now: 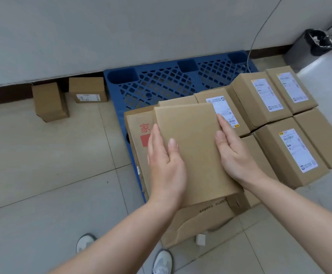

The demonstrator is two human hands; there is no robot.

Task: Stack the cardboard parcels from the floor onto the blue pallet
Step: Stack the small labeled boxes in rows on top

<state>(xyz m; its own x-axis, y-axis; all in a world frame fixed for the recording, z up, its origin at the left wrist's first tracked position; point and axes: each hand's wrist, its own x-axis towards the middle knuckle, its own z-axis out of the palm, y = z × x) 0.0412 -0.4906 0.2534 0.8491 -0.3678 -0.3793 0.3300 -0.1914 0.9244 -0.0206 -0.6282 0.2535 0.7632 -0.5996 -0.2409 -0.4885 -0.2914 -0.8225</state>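
A plain cardboard parcel point(192, 147) is held between both hands above the front of the blue pallet point(161, 84). My left hand point(165, 165) grips its left edge, thumb on the top face. My right hand point(234, 155) grips its right edge, thumb on top as well. Under it lies a large flat box with red print point(139, 139), and a labelled parcel point(220, 107) sits just behind. Several labelled parcels point(260, 97) are stacked on the pallet's right side.
Two small parcels point(49, 101) point(88, 89) stand on the tiled floor by the wall, left of the pallet. A black bin point(317, 42) is at the far right. A grey cable point(260, 32) hangs down the wall. My shoes point(86, 244) are at the bottom.
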